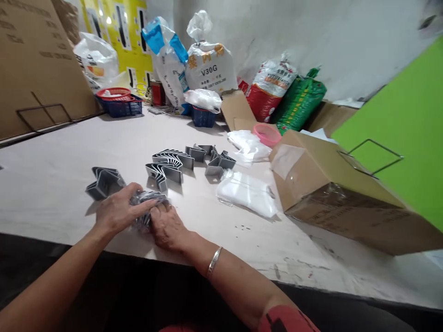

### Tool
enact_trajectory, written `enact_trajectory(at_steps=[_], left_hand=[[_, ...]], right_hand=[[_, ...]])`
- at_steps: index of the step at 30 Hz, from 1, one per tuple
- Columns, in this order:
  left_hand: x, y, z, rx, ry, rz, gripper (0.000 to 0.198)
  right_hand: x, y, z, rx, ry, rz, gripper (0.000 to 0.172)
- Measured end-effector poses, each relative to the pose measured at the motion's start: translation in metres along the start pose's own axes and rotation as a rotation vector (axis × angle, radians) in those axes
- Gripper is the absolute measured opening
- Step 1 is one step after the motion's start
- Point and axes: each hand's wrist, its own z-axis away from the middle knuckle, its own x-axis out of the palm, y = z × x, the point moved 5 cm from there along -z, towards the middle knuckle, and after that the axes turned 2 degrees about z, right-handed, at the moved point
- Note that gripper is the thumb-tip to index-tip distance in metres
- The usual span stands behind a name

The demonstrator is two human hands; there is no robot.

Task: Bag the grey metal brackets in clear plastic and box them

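While both my hands meet in the lower left of the frame, they close on one bunch of grey metal clips (148, 199). My left hand (116, 213) lies over it with fingers curled on top, and my right hand (168, 227) grips it from the near side. The bunch rests on the pale table (51, 180). Just above my left hand sits another stack of clips (104, 182), and more stacks (173, 163) curve toward the centre. A white plastic bag (247, 192) lies right of centre, beside a cardboard box (328, 184). A silver bangle (213, 261) circles my right wrist.
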Motion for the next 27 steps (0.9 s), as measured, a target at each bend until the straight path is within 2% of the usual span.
enact_trajectory(at_steps=[4, 6, 7, 9, 12, 14, 16, 18, 21, 23, 24, 25, 26, 27], left_hand=[[-0.001, 0.001, -0.004, -0.024, 0.019, -0.023, 0.051], [-0.001, 0.001, -0.002, -0.005, 0.035, -0.022, 0.054], [-0.001, 0.003, -0.001, 0.014, 0.048, -0.021, 0.055], [-0.003, 0.006, 0.003, 0.044, 0.075, -0.029, 0.057], [-0.005, 0.01, 0.007, 0.047, 0.085, -0.053, 0.061], [-0.005, 0.008, 0.006, 0.042, 0.059, -0.055, 0.062], [-0.006, 0.004, 0.004, 0.043, 0.06, -0.046, 0.061], [-0.012, 0.001, 0.005, 0.089, 0.171, -0.052, 0.058], [-0.02, 0.007, 0.027, 0.191, 0.491, -0.062, 0.055], [-0.01, 0.025, 0.055, 0.369, 0.647, -0.003, 0.05], [0.002, 0.04, 0.071, 0.545, 0.648, 0.07, 0.044], [0.019, 0.054, 0.085, 0.707, 0.57, 0.131, 0.04], [0.036, 0.065, 0.096, 0.768, 0.513, 0.206, 0.037], [0.053, 0.073, 0.103, 0.771, 0.493, 0.263, 0.033]], right_hand=[[-0.021, 0.015, 0.007, 0.021, -0.111, -0.228, 0.045], [-0.038, 0.037, 0.024, 0.112, -0.075, -0.336, 0.042], [-0.048, 0.056, 0.035, 0.216, -0.017, -0.343, 0.036], [-0.069, 0.103, 0.062, 0.474, 0.124, -0.189, 0.023], [-0.087, 0.166, 0.097, 0.756, 0.17, 0.129, 0.016], [-0.09, 0.192, 0.11, 0.8, 0.182, 0.185, 0.013], [-0.089, 0.202, 0.116, 0.795, 0.189, 0.187, 0.012], [-0.089, 0.204, 0.117, 0.776, 0.195, 0.172, 0.01], [-0.096, 0.211, 0.113, 0.762, 0.235, 0.129, 0.015], [-0.105, 0.229, 0.107, 0.789, 0.285, 0.106, 0.022], [-0.109, 0.242, 0.104, 0.813, 0.311, 0.096, 0.024], [-0.113, 0.256, 0.1, 0.839, 0.334, 0.085, 0.025], [-0.115, 0.271, 0.096, 0.863, 0.354, 0.07, 0.023], [-0.115, 0.286, 0.093, 0.881, 0.373, 0.053, 0.021]])
